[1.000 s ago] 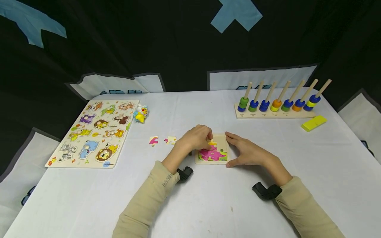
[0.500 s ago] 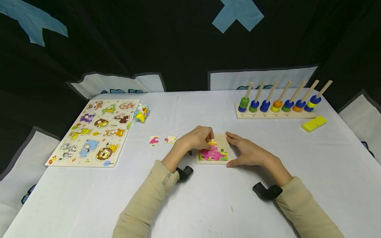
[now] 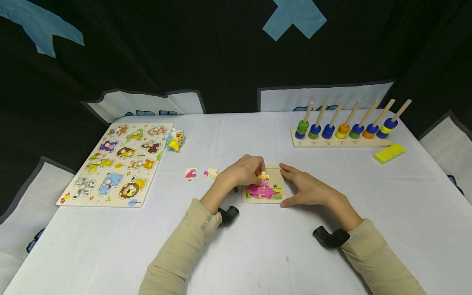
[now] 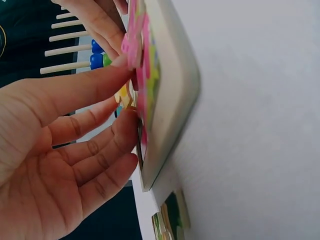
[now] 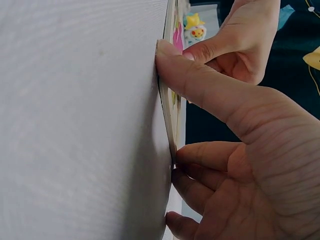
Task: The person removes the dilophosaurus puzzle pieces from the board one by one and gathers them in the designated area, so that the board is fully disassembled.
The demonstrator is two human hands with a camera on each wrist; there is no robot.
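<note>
In the head view a small wooden puzzle tray [image 3: 274,170] lies on the white table with pink dinosaur pieces [image 3: 263,192] fitted along its near side. My left hand [image 3: 243,171] is over the tray, pinching a pink-and-yellow puzzle piece [image 3: 264,178] with thumb and fingertips. The left wrist view has the thumb on a raised pink part [image 4: 131,49]. My right hand [image 3: 307,187] touches the tray's right side, thumb at the near corner and forefinger at the far one, fingers fairly straight. Two loose puzzle pieces [image 3: 191,174] lie left of the tray.
A large animal puzzle board [image 3: 114,164] lies at the left, beside a small chick toy [image 3: 175,140]. At the back right stands a peg counter [image 3: 343,142] with coloured rings, near a yellow block [image 3: 389,153]. Dark-green pieces [image 4: 175,215] sit beside the tray, mostly hidden under my left wrist.
Both hands stay almost where they were. Slightly more of the piece's yellow end shows beside my left fingers; the tray and loose pieces have not visibly moved on the table.
</note>
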